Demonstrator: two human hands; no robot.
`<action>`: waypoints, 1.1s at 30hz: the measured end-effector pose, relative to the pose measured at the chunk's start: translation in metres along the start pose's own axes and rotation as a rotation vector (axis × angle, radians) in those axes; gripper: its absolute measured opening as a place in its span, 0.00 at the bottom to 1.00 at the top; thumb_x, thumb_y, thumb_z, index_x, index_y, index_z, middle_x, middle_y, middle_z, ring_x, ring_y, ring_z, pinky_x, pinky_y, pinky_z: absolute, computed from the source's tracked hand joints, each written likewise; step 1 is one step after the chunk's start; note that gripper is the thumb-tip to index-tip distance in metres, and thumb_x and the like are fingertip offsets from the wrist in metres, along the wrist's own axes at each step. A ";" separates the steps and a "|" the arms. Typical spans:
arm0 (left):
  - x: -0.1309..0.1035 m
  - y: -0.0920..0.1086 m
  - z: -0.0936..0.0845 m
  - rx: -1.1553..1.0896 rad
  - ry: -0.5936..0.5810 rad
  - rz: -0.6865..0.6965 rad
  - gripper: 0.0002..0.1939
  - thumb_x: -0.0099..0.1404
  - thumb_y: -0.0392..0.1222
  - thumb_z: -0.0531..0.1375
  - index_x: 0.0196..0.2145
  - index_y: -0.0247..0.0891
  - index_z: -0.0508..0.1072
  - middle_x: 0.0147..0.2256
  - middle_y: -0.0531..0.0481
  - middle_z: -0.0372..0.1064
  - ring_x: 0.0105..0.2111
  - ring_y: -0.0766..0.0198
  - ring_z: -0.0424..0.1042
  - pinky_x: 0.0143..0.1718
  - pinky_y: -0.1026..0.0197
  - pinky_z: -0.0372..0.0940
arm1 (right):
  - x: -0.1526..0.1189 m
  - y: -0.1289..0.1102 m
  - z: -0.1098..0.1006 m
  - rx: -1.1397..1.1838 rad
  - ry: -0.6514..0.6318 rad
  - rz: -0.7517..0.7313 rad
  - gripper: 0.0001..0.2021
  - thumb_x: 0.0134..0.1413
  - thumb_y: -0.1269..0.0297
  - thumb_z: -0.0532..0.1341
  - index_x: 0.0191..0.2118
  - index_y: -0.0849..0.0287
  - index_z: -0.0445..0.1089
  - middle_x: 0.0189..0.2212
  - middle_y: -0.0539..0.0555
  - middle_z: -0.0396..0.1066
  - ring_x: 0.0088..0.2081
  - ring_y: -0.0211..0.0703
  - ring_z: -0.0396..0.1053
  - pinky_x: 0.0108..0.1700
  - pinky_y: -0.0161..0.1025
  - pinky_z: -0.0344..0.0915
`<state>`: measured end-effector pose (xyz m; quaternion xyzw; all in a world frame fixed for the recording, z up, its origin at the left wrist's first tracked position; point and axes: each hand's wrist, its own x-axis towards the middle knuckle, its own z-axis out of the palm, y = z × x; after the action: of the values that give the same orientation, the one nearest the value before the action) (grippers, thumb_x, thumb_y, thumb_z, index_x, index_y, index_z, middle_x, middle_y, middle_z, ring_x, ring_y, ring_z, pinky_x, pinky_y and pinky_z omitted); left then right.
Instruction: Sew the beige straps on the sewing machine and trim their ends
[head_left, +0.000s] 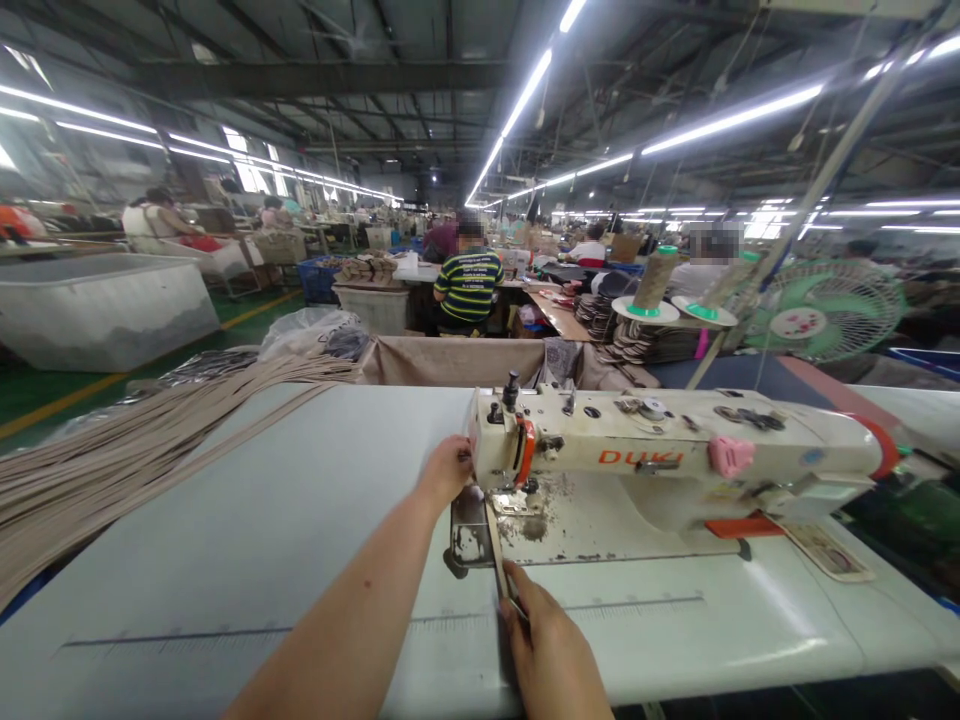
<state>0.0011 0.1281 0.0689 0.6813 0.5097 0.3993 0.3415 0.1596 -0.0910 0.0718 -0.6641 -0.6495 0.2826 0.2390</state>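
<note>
A white sewing machine (660, 435) with orange lettering stands on the pale table. My left hand (448, 470) is at the left side of the machine's head, its fingers curled in; their tips are partly hidden, and I cannot make out what they hold. From the needle area a narrow beige fabric strip (495, 540) runs toward me over the metal plate (470, 535). In front of the plate, my right hand (551, 640) is closed on this strip, thumb and fingers pinched together. Something thin and shiny shows by its fingers, too small to name.
Many long beige strips (187, 425) lie along the table's left side. Thread cones (652, 285) and a green fan (829, 310) stand behind the machine. A fabric-lined bin (450, 360) adjoins the far edge. A person in a striped shirt (470, 285) sits beyond.
</note>
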 end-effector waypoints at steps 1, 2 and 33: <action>0.000 -0.001 -0.001 -0.029 0.027 -0.018 0.10 0.54 0.33 0.63 0.34 0.37 0.81 0.41 0.46 0.80 0.47 0.51 0.74 0.52 0.51 0.67 | 0.000 0.000 0.000 0.000 0.026 -0.010 0.25 0.68 0.59 0.49 0.65 0.60 0.66 0.55 0.64 0.75 0.54 0.56 0.75 0.56 0.49 0.70; -0.001 -0.002 -0.002 -0.066 0.055 -0.041 0.08 0.53 0.34 0.63 0.32 0.37 0.80 0.40 0.47 0.79 0.46 0.52 0.74 0.51 0.52 0.67 | -0.001 -0.001 -0.001 0.007 0.057 -0.022 0.24 0.68 0.59 0.50 0.64 0.59 0.67 0.54 0.64 0.74 0.53 0.55 0.76 0.55 0.48 0.70; -0.186 -0.001 -0.077 -0.453 0.337 -0.130 0.20 0.61 0.60 0.68 0.38 0.42 0.74 0.45 0.42 0.81 0.50 0.51 0.79 0.56 0.51 0.71 | 0.064 -0.063 0.035 1.001 -0.375 0.159 0.31 0.47 0.32 0.66 0.34 0.63 0.74 0.23 0.49 0.70 0.18 0.29 0.51 0.22 0.32 0.40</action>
<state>-0.0981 -0.0465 0.0658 0.4776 0.4998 0.5878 0.4202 0.0896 -0.0267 0.0849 -0.4544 -0.4147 0.6885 0.3840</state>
